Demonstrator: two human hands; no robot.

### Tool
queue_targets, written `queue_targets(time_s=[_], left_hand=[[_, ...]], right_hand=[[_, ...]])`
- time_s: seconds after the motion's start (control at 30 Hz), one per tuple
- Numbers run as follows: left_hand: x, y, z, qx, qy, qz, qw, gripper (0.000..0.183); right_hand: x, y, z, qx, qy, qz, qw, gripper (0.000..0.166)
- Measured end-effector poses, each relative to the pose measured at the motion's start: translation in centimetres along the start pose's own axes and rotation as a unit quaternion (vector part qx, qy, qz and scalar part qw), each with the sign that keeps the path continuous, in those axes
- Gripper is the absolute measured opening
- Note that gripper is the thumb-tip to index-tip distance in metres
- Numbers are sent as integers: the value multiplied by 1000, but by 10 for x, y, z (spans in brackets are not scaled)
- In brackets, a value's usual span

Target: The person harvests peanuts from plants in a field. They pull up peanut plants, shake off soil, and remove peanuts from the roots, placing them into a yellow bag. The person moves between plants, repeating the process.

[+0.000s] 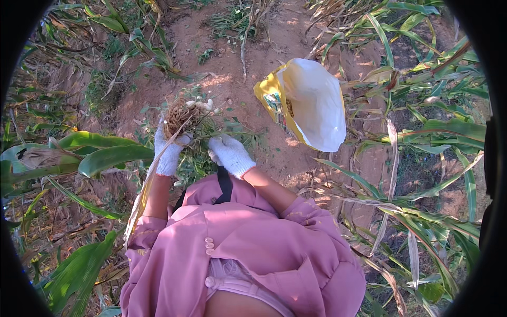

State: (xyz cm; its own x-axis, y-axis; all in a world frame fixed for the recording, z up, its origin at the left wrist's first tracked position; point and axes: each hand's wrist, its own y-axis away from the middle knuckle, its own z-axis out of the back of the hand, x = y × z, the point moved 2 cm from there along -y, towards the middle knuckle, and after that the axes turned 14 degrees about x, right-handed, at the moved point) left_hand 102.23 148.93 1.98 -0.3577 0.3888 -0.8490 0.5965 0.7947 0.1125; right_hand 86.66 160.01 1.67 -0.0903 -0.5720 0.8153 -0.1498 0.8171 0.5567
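My left hand (169, 152), in a white knit glove, grips a bunch of uprooted plants that look like peanut plants (182, 119). Their tangled brown roots point away from me, and several pale pods (202, 104) hang at the root end. Green leafy stems (196, 162) trail below, between my hands. My right hand (231, 154), gloved the same way, is beside the stems with its fingers curled; whether it holds any of them is hidden. Right of the bunch, a yellow printed sack (271, 95) gapes wide, showing its white inside (317, 107) and some brownish contents.
Corn plants crowd the left (107, 156) and right (443, 134), their leaves reaching toward my arms. One dry leaf (144, 186) crosses my left forearm. Reddish bare soil (225, 87) runs between the rows. Another heap of pulled green plants (233, 23) lies farther ahead.
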Motion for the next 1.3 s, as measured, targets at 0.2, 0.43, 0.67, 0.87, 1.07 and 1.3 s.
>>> queue_targets(time_s=[0.2, 0.43, 0.67, 0.87, 1.07, 1.3], left_hand=[[27, -9, 4, -87, -83, -60, 991, 47], [23, -26, 5, -94, 281, -46, 954, 46], [-12, 10, -23, 72, 331, 17, 941, 40], [-7, 6, -15, 107, 325, 52, 938, 25], [-17, 25, -9, 170, -279, 13, 945, 54], [-44, 49, -35, 162, -232, 47, 958, 70]], right_hand=[[36, 25, -63, 115, 390, 140, 903, 44], [85, 72, -24, -77, 409, 404, 815, 3], [68, 90, 151, -405, 567, 160, 699, 20], [103, 73, 70, -166, 229, 290, 914, 21], [151, 47, 11, 53, 323, 328, 886, 26], [138, 21, 1, 205, 245, 285, 904, 26]])
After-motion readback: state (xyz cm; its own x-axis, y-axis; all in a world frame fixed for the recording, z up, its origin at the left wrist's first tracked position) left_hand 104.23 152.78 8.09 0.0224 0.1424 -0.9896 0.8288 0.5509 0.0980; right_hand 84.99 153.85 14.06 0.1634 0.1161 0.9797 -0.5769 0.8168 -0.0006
